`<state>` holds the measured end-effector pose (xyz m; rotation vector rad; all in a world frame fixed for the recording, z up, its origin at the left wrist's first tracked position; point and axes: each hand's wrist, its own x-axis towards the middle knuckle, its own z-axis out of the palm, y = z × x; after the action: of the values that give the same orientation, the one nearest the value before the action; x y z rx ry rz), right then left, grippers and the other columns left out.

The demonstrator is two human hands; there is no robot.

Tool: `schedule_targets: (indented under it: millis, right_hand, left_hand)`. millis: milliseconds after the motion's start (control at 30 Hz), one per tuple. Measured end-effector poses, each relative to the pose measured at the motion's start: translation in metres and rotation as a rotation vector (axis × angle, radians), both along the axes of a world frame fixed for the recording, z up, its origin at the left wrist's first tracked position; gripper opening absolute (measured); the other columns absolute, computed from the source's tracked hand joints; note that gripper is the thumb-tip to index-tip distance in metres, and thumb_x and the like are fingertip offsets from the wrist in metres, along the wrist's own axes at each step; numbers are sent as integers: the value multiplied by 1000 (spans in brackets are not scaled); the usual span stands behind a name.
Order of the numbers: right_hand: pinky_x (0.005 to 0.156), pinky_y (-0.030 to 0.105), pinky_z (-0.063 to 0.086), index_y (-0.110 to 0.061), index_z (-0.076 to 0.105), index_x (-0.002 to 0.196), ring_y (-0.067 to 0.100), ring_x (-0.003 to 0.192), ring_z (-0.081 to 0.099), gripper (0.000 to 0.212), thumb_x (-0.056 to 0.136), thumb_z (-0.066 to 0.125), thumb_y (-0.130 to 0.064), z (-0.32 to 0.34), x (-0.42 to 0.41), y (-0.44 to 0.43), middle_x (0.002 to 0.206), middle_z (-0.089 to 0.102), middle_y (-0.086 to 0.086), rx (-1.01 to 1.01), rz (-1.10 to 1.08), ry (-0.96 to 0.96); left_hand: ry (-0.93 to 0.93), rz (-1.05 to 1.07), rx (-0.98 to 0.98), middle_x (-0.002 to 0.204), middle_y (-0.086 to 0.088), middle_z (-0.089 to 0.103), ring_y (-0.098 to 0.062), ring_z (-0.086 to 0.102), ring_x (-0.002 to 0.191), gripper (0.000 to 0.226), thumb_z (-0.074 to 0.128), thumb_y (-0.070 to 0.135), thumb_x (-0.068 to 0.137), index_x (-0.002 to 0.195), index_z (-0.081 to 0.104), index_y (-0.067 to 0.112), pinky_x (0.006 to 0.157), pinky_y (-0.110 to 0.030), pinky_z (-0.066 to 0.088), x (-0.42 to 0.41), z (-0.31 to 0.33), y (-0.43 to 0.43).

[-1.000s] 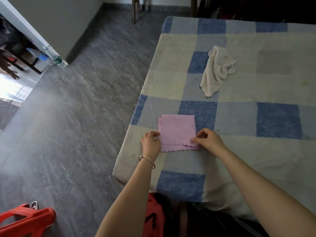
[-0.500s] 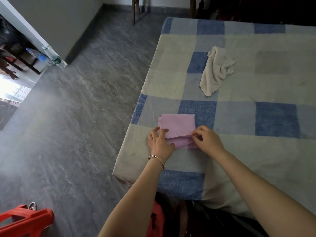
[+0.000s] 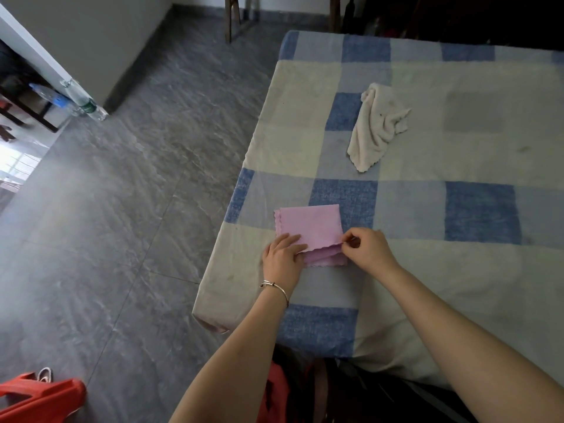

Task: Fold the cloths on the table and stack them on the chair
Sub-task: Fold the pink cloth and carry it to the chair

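- Pink cloth, scalloped edge
- Off-white cloth at one o'clock from it
- Blue, grey and cream checked tablecloth
- Grey marbled floor
- Red chair
- Silver bracelet

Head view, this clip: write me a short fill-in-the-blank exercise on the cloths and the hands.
1. The folded cloth that the right hand pinches is ____.
2. The bracelet sits on the ____ wrist.
3. The crumpled cloth farther up the table is ____.
Missing words: pink; left; white.
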<state>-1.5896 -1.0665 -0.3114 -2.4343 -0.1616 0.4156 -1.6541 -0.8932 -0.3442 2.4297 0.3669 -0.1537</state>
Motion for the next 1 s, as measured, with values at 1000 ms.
schedule_targets:
  millis: [1000]
  right_hand:
    - [66,-1,36,-5,70,79,11,73,53,13,77,59,3,-1,-8,10,86,58,-3,171,-202,-111]
  left_hand:
    - [-187,-38,223,88,6,73,-22,68,91,17,68,23,68,84,73,21,82,-40,48,-15,-5,3]
